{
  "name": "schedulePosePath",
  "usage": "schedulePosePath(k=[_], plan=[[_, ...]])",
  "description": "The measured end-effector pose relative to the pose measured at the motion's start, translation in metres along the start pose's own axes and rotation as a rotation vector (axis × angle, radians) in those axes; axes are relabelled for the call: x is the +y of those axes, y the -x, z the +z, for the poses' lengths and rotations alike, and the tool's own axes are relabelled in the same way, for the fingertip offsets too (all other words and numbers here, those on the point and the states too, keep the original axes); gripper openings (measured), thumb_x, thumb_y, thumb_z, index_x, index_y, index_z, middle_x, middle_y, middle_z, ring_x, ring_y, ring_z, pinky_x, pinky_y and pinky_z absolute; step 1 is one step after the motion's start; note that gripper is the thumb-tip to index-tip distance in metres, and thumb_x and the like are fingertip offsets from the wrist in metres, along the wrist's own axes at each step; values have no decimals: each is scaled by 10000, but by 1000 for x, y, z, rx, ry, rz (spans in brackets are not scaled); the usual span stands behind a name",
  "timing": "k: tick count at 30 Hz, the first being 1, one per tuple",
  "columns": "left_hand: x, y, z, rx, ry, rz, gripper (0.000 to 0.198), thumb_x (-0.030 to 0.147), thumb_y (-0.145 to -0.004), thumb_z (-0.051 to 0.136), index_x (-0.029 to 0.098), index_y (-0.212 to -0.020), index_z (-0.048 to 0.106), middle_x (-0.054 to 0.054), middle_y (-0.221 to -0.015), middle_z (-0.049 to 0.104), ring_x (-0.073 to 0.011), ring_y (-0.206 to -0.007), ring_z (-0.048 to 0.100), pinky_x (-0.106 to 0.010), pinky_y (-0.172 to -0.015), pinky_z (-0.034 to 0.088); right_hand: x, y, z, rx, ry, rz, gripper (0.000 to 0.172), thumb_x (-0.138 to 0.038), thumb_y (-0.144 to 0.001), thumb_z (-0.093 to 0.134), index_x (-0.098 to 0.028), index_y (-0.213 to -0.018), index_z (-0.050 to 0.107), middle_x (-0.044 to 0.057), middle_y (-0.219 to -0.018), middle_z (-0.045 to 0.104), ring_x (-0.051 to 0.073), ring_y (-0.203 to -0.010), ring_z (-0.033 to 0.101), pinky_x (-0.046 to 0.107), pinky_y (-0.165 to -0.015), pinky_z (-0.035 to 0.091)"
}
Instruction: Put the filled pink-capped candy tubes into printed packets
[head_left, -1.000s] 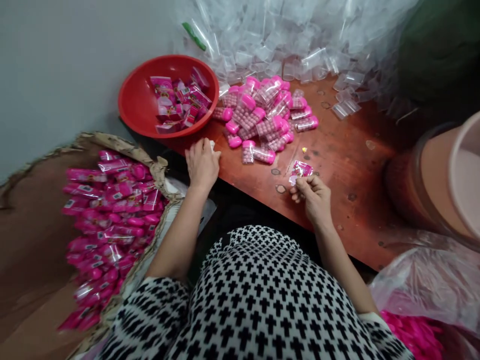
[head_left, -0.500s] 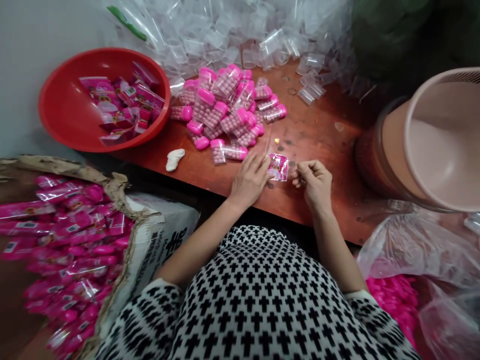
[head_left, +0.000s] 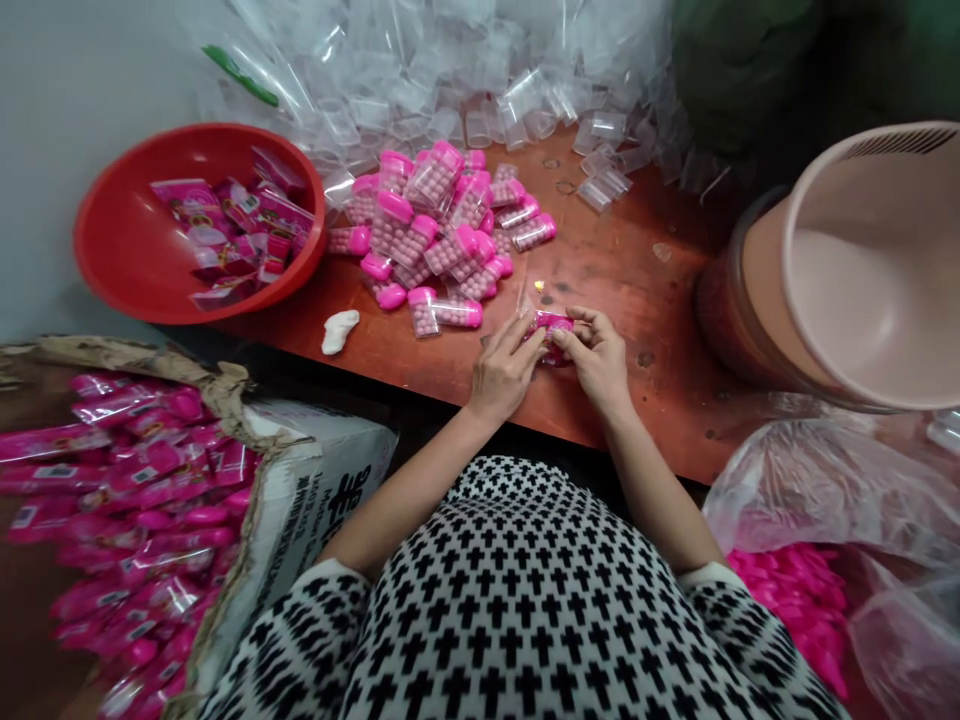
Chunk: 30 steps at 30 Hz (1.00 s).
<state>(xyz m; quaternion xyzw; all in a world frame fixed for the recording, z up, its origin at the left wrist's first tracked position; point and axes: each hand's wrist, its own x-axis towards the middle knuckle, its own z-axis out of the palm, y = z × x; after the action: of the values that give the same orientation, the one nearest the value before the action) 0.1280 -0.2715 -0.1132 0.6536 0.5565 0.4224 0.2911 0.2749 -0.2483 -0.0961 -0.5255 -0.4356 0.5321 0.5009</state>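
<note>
My left hand and my right hand meet over the front part of the red-brown table. Both pinch one small pink printed packet between their fingertips, just above the tabletop. Right behind the hands lies a heap of clear tubes with pink caps, filled with pink beads. A red bowl holding several pink printed packets stands at the table's left end.
A pile of empty clear plastic tubes covers the back of the table. A pink bucket stands at right. A cardboard box of wrapped pink items sits at left. A white lump lies on the table. A plastic bag lies at lower right.
My left hand came from the table's left edge to join the right one on the pink packet. The packet is now gripped by both hands. The view swung to the right.
</note>
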Motion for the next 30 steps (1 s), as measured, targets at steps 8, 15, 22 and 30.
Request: schedulePosePath(k=[8, 15, 22, 30], plan=[[13, -1, -21, -105, 928, -652, 404, 483, -616, 835, 116, -748, 734, -48, -751, 702, -180, -746, 699, -324, -766, 591, -21, -17, 5, -356, 41, 132, 547, -415, -588, 858, -208, -1013, 583, -82, -607, 616, 92, -508, 551, 215, -516, 452], [12, 0, -34, 61, 1036, -798, 384, 375, -492, 907, 87, -612, 682, -46, -597, 664, -123, -537, 637, -239, -546, 547, -42, -97, 32, -72, 821, -135, 457, -593, -870, 542, -145, -864, 632, 92, -755, 699, 232, -781, 675, 380, -785, 514], [11, -2, -46, 283, 1162, -838, 444, 291, -450, 931, 125, -510, 523, -1, -556, 633, -97, -500, 589, -223, -495, 535, -47, -147, 73, 50, 1247, 30, 658, -518, -883, 566, -2, -1275, 449, 319, -1192, 622, 419, -1155, 599, 550, -962, 437], [11, -7, -53, 388, 1400, -936, 88, 74, -799, 667, 91, -713, 664, -49, -718, 709, -139, -689, 696, -283, -703, 600, -37, -138, 34, 78, 890, -102, 383, -247, -708, 694, -105, -1054, 609, 135, -998, 707, 299, -975, 667, 447, -863, 523]])
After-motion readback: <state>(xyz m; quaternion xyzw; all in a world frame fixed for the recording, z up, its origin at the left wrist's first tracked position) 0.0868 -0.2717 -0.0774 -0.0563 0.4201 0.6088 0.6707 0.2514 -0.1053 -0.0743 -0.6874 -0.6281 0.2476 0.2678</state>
